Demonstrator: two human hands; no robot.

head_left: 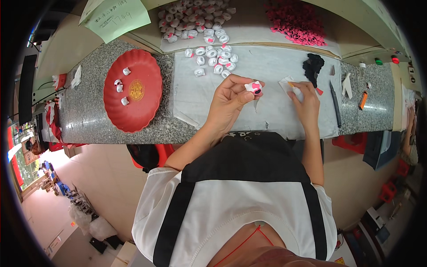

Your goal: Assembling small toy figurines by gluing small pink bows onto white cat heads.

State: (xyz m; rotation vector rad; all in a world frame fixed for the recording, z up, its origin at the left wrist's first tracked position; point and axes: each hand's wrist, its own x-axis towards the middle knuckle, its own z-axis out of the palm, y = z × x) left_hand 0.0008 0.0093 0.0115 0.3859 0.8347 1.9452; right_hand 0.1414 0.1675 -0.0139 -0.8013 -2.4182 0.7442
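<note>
My left hand (231, 100) holds a small white figure with pink and black spots (255, 87) between thumb and fingertips, lifted just above the grey mat (267, 66). My right hand (304, 100) rests on the mat to the right, pinching a thin stick with an orange tip (291, 84) over a small white scrap (284, 83). A cluster of similar small white pieces (213, 60) lies on the mat beyond my left hand. A red round tray (147, 102) at the left carries three of these white pieces (121, 86).
A larger heap of white pieces (191, 20) and a pile of pink cut-outs (297, 20) sit on the back shelf. A black clump (313, 66), a dark pen (335, 104) and an orange cutter (363, 100) lie right of my right hand. A green paper (118, 18) is far left.
</note>
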